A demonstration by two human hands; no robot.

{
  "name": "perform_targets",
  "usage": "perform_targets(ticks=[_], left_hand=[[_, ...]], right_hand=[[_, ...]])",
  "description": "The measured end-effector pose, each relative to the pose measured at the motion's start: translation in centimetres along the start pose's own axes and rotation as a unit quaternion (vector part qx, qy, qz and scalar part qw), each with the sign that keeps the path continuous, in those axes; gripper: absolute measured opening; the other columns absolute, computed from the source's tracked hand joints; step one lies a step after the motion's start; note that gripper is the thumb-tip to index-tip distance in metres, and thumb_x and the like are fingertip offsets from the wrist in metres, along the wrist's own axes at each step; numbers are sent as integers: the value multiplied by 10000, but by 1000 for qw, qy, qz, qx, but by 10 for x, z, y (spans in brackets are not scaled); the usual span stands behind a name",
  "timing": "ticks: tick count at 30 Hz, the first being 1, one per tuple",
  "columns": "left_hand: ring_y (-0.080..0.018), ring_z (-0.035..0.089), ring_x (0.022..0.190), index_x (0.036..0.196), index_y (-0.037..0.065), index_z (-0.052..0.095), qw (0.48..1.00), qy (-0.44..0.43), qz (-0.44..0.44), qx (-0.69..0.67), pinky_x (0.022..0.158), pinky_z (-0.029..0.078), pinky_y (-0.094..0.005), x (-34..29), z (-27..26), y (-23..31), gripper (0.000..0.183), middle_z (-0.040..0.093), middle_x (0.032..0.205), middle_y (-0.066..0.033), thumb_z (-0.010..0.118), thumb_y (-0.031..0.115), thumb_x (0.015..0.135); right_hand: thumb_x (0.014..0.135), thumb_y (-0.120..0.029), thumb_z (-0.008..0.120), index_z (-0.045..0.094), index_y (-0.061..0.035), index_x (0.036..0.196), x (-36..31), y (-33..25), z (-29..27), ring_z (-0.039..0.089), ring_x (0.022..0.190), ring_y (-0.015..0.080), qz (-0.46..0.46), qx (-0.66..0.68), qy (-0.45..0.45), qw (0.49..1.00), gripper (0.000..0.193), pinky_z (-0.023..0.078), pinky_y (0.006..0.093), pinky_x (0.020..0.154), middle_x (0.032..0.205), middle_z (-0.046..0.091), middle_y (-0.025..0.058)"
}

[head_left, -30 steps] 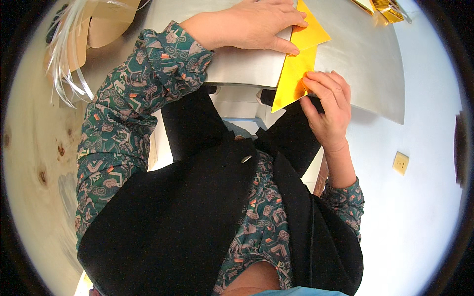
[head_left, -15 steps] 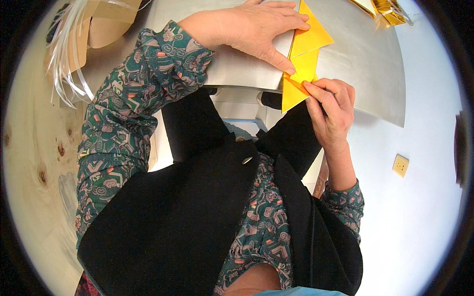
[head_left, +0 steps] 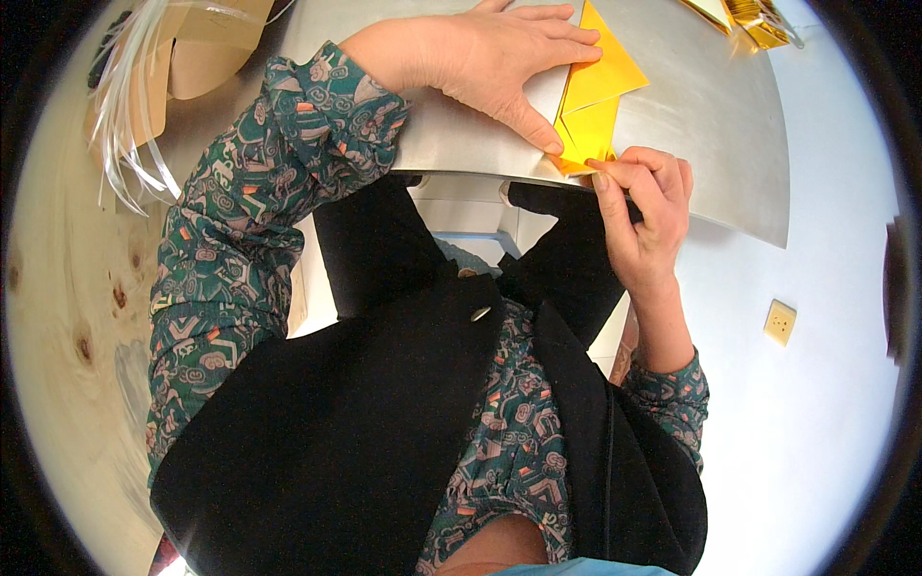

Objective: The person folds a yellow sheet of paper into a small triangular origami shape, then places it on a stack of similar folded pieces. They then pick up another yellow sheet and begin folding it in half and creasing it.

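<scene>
A shiny yellow sheet of folded paper lies along the near edge of the metal table, with a wide pointed flap at its far end. My left hand is spread over its left side. The left thumb presses near the paper's lower left edge, and the other fingers reach onto the upper flap. At the near end, my right hand has its fingers closed at the paper's lower right corner, thumb below and index finger above. How much paper sits between those fingertips is hard to see.
The grey metal table has a curved near edge above my lap. A brown cardboard box stands at the far left, beside white plastic strips. Gold folded paper pieces lie at the far right. A wall socket is on the right.
The near pointed flap, which hung past the table edge, is now folded up against the rest of the paper. My left thumb has shifted slightly left and nearer.
</scene>
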State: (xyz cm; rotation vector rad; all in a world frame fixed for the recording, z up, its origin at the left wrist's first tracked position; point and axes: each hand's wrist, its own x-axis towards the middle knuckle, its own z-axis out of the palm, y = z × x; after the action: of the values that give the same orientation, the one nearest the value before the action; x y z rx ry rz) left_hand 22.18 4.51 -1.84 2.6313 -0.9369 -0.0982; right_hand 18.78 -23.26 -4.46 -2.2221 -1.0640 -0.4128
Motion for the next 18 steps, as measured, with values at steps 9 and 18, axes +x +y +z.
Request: perform_targets(ticks=[9, 18], left_hand=[[-402, 146, 1591, 1603, -28, 302, 999, -27, -2, -30, 1269, 93, -599, -1, -9, 3, 1098, 257, 1688, -238, 729, 623, 827], [-398, 135, 1594, 1608, -33, 287, 999, -33, -5, -15, 1272, 85, -595, -11, -18, 14, 1093, 245, 1693, -234, 698, 632, 844]], right_hand=[[806, -179, 826, 742, -154, 933, 11, -14, -4, 558, 943, 238, -4, -1, -48, 999, 155, 393, 381, 875, 1019, 646, 25], [840, -160, 804, 681, -99, 887, 27, -17, 2, 560, 805, 232, 111, 16, -66, 992, 145, 420, 380, 799, 803, 648, 35]])
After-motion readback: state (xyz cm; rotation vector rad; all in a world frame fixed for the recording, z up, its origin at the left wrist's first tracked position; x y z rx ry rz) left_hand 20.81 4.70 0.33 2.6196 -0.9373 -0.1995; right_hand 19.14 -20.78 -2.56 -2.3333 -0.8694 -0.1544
